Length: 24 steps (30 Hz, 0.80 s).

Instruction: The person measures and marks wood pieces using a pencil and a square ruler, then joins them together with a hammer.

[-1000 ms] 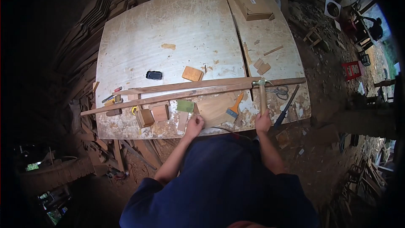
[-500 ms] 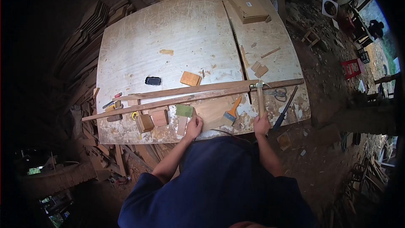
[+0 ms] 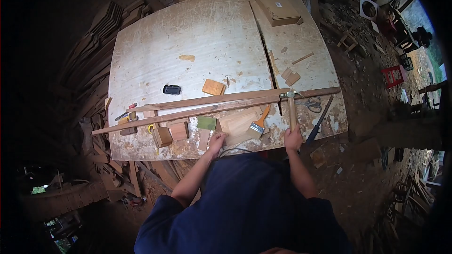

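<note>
My right hand (image 3: 293, 138) is wrapped around the wooden handle of a hammer (image 3: 292, 115), whose metal head lies over the long wooden strips. At the near edge of the table, my left hand (image 3: 217, 144) has its fingers drawn together beside a flat wooden board (image 3: 234, 124); what they hold, if anything, is too small to make out. A dark cord (image 3: 238, 149) curves close to that hand. Just beyond it lie a green block (image 3: 206, 123) and a narrow wood piece (image 3: 204, 139). An orange-handled paintbrush (image 3: 260, 121) rests on the board.
Two long wooden strips (image 3: 207, 109) cross the worktable (image 3: 188, 33). Scissors (image 3: 310, 104) and a dark-handled tool (image 3: 318, 121) lie at right. Wood blocks (image 3: 178, 130), a black tray (image 3: 171, 89) and a yellowish block (image 3: 213, 87) sit leftward; a cardboard box (image 3: 278, 9) is at the back.
My left hand has shifted slightly, and the dark cord beside it now arcs higher. The right hand and hammer have hardly moved.
</note>
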Available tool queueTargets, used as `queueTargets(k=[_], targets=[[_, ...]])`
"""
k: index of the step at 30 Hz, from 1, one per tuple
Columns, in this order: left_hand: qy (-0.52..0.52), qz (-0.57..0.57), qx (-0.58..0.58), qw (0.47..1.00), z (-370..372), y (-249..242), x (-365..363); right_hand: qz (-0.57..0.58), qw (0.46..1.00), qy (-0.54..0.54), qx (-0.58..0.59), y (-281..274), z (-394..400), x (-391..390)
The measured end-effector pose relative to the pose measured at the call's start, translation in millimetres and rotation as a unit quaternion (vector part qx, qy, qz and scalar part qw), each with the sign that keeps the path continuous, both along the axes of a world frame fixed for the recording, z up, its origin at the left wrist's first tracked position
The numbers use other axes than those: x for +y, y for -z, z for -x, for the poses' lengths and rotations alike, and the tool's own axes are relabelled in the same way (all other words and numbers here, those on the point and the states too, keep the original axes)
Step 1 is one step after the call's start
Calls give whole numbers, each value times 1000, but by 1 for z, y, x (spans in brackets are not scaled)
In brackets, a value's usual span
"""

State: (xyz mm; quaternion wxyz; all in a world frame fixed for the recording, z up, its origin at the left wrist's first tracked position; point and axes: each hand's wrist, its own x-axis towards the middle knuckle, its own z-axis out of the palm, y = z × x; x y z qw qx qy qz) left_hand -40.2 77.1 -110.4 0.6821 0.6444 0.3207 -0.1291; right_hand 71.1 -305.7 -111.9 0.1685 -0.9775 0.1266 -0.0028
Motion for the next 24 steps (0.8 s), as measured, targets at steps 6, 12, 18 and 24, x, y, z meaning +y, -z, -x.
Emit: queueTargets(k=[6, 12, 18, 24], targets=[[-78, -99, -9, 992, -14, -10, -17, -10, 1000, 6, -2, -5, 2, 1], [-86, -192, -77, 975, -22, -3, -8, -14, 1000, 8, -23, -6, 3, 1], [2, -222, -24, 975, -30, 2, -3, -16, 999, 9, -39, -3, 2, 0], [41, -134, -35, 989, -39, 9, -22, -16, 998, 10, -52, -6, 3, 2]])
